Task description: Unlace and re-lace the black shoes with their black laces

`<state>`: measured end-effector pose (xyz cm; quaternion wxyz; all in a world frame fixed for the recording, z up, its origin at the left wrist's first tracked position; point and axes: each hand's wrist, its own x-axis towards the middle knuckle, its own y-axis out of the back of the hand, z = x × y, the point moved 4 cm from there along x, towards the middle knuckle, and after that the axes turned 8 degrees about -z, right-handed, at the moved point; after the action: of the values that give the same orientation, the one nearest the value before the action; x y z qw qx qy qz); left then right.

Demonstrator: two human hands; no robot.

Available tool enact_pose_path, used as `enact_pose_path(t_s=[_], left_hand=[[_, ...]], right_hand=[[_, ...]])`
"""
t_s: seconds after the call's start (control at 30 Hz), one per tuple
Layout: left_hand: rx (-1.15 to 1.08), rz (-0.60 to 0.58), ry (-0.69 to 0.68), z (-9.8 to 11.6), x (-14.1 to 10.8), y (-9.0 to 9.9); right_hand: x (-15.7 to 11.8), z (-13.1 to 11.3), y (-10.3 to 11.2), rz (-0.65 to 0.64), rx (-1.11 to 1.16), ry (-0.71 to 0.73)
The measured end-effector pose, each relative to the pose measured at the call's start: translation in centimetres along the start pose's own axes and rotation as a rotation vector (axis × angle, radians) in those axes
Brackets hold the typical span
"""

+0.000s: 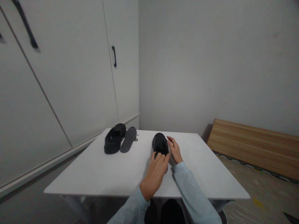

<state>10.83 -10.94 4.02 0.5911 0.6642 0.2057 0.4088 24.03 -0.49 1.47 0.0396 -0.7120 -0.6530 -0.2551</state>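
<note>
A black shoe [160,142] lies on the white table in front of me, its toe pointing away. My left hand [157,169] is over the opening of this shoe, fingers bent down at its rim and closed on it; the fingertips are partly hidden. At the shoe's right side, my right hand [175,151] has its fingers stretched and slightly apart, with the fingertips close to the upper. Whether they touch it I cannot tell. A second black shoe [112,143] stands at the far left of the table. Beside it is a dark grey insole [129,140].
The white table [98,177] has its front edge close to me. A small black looped cord [136,139] lies by the insole. White cabinets [70,77] with black handles line the left. A wood-grain board [252,147] leans against the wall at the right.
</note>
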Motion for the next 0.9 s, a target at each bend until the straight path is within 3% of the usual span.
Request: enact_pose_path(t_s=[0.23, 0.47, 0.63, 0.77, 0.9], left_hand=[[-0.05, -0.032, -0.056, -0.8, 0.3, 0.3], [0.082, -0.018, -0.051, -0.4, 0.6, 0.6], [0.074, -0.012, -0.073, -0.7, 1.0, 2.4], [-0.002, -0.028, -0.029, -3.2, 2.3, 5.3], [-0.066, 0.043, 0.16, -8.5, 4.3, 7.1]], right_hand=[[0.1, 0.1, -0.5, -0.097, 0.044, 0.046], [0.0, -0.4, -0.5, -0.181, -0.007, 0.083], [0.0, -0.3, -0.6, -0.169, -0.001, 0.069], [-0.2, -0.6, -0.7, -0.19, 0.014, 0.063], [-0.3, -1.0, -0.4, -0.206, 0.01, 0.053]])
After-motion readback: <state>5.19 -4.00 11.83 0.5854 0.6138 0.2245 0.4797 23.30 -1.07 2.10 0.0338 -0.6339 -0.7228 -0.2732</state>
